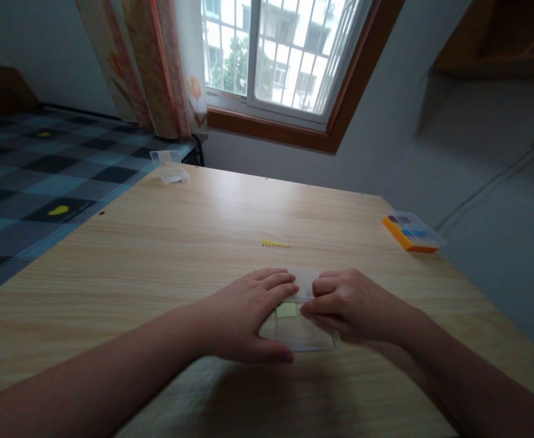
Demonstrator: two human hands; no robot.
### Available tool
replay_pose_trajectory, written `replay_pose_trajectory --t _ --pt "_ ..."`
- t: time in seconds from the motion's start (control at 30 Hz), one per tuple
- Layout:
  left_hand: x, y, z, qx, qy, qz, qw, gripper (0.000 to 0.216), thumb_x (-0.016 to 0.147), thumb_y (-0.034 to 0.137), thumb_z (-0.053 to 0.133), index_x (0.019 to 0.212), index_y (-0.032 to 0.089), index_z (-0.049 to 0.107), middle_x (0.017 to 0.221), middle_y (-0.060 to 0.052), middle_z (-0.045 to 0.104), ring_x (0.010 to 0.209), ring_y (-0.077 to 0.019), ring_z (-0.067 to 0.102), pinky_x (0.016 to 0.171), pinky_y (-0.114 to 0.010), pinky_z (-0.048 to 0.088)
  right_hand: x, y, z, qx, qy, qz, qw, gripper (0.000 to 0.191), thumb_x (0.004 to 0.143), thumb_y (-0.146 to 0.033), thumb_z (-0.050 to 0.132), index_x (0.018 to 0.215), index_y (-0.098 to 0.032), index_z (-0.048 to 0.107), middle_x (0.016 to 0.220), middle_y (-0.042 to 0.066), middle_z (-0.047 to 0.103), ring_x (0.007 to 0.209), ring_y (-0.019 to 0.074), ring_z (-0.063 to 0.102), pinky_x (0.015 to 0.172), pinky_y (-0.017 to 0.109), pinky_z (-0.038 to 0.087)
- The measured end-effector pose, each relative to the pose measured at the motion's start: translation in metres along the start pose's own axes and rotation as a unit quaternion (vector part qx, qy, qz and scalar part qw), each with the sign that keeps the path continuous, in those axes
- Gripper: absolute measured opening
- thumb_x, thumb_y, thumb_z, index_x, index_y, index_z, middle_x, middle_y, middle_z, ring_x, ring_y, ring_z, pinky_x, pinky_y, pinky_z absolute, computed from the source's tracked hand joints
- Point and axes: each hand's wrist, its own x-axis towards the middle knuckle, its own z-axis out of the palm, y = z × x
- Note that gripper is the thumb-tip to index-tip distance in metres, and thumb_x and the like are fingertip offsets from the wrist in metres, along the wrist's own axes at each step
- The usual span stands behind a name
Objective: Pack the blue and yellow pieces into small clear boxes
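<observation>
A clear plastic box (306, 337) lies opened on the table in front of me, its lid (304, 277) folded back on the far side. A small pale green piece of paper (287, 310) sits along the far edge of its near half. My left hand (244, 316) holds the box from the left, fingers stretched over the lid and thumb at the near edge. My right hand (349, 304) is closed in a pinch at the box's right side, its index fingertip close to the green paper. What lies between those fingertips is hidden.
Beyond the box lies a row of small yellow pieces (276, 244). An orange case with a clear lid (410, 234) rests near the table's right edge. Another open clear box (171, 170) stands at the far left corner, beside a checked bed (43, 164).
</observation>
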Motion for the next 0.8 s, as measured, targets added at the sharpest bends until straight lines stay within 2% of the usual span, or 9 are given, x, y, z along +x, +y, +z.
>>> replay_pose_trajectory --t 0.37,0.57,0.8 --pt "0.000 0.002 -0.002 0.013 -0.005 0.001 1.000 0.092 0.077 0.065 0.076 0.147 0.011 0.051 0.155 -0.021 0.047 0.145 -0.0385 0.042 0.121 -0.053 0.032 0.000 -0.001 0.007 -0.014 -0.007 0.024 1.000 0.020 0.100 -0.023 0.055 0.096 -0.023 0.074 0.078 0.002 0.065 0.066 0.0144 0.050 0.063 0.031 0.029" --pt "0.000 0.001 -0.002 0.014 -0.013 -0.004 1.000 0.093 0.078 0.068 0.074 0.148 0.012 0.050 0.156 -0.020 0.046 0.147 -0.0371 0.040 0.123 -0.051 0.031 0.002 -0.012 0.009 -0.035 -0.009 0.059 0.998 0.019 0.097 -0.019 0.057 0.082 -0.020 0.068 0.076 0.002 0.064 0.064 0.0145 0.050 0.062 0.031 0.028" --pt "0.000 0.001 0.000 0.016 -0.007 0.000 1.000 0.092 0.078 0.068 0.074 0.148 0.013 0.050 0.156 -0.019 0.046 0.146 -0.0372 0.041 0.122 -0.051 0.032 0.001 -0.021 0.010 -0.019 0.003 0.107 0.994 0.019 0.093 -0.016 0.060 0.075 -0.019 0.064 0.072 -0.001 0.062 0.060 0.0117 0.049 0.061 0.028 0.028"
